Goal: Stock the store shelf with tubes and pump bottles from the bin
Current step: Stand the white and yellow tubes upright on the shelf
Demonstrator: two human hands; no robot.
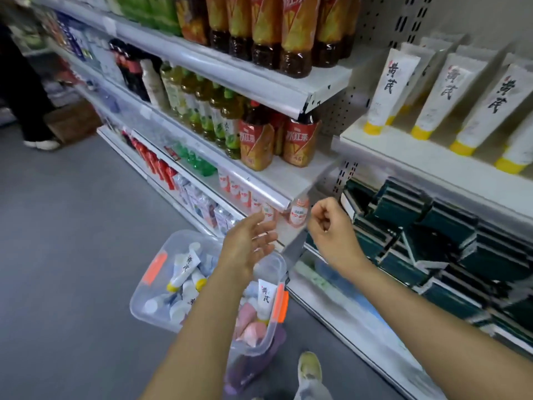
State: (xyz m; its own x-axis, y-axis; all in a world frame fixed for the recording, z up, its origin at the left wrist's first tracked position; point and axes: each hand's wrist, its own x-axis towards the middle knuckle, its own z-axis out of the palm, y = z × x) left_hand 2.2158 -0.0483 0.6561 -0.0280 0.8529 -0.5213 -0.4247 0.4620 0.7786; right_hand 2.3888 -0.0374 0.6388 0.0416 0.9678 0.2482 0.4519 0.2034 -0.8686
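Observation:
A clear plastic bin (144,308) with orange latches sits on the floor below my arms, filled with several white tubes with yellow caps (184,271) and pink items. My left hand (249,243) hovers above the bin with fingers spread and holds nothing. My right hand (328,226) is raised beside the shelf corner, fingers curled into a loose fist, nothing visible in it. On the white shelf (403,151) at upper right stands a row of several white yellow-capped tubes (386,88), leaning back.
Drink bottles (256,145) fill the shelves to the left. Dark green boxes (432,226) are stacked on the shelf below the tubes. Another person's legs (26,105) stand at far left beside a brown box. My shoe (310,368) is near the bin.

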